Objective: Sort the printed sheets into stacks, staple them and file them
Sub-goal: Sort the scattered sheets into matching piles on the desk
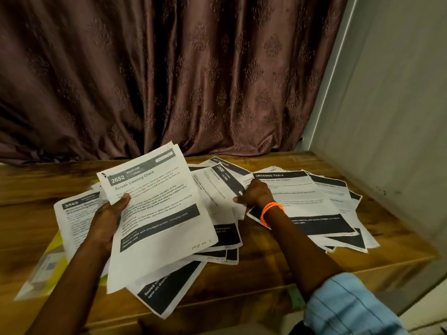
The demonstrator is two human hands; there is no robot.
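left hand (108, 213) holds a printed sheet (154, 213) headed "2652 bedroom / screen cleaning check", thumb curled over its left edge, fingers hidden behind the paper. sheet is lifted off the table and tilted, top toward 1 o'clock, "page no 1" handwritten at its lower right corner.

right hand (254, 192) is knuckles up with fingers curled down onto the loose sheets, at the left edge of the "dressing table" sheet (297, 201). looks like it grips a sheet edge, but which sheet it has i can't tell. orange bracelet (271, 211) on that wrist, light blue striped sleeve (350, 308) rolled up at 5 o'clock.

loose pile of printed sheets (217, 228) is spread across the wooden table (36, 184): one fan at 3 o'clock of the right hand under the dressing table sheet, another overlapping bunch between the two hands, one sheet hanging over the near table edge at 6 o'clock. a "3565" sheet (75, 213) lies at 9 o'clock of the left hand, partly under the forearm. yellow folder (48, 267) sits below it at 8 o'clock, near the table's left front.

brown patterned curtain (169, 68) hangs behind the table at 12 o'clock, pale wall (399, 93) at 2 o'clock.
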